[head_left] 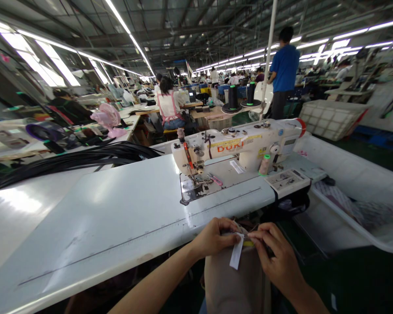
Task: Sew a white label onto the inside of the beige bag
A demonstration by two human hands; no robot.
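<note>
Beige cloth [236,283] lies nearest, below the front edge of the table [118,209], its top edge between the two hands. To the left, black straps [78,157] run in a long bundle behind the table, and a pink fan [108,120] stands beyond them. The table's pale surface spreads broadly from the left up to the sewing machine [239,144]; a printed ruler line [144,234] follows its front edge, its numbers too small to read.

Just outside that edge, the left hand [216,237] is closed in a pinch on the cloth's top edge and a white label [236,253], which hangs tilted over the cloth; any print on it cannot be made out. The sewing machine carries red-orange lettering that looks like "DUKI". Pink snips [216,179] lie beside its needle plate, with a green-topped thread spool [264,165] upright farther right.

The right hand [277,253] has its fingertips narrowed together at the right of the cloth's top edge, by a yellow strip [248,243]; whether they grip cloth or thread cannot be told. Rightmost, a white bin [356,200] holding patterned fabric [340,198] stands beside the table's end, its rim reaching toward the camera.
</note>
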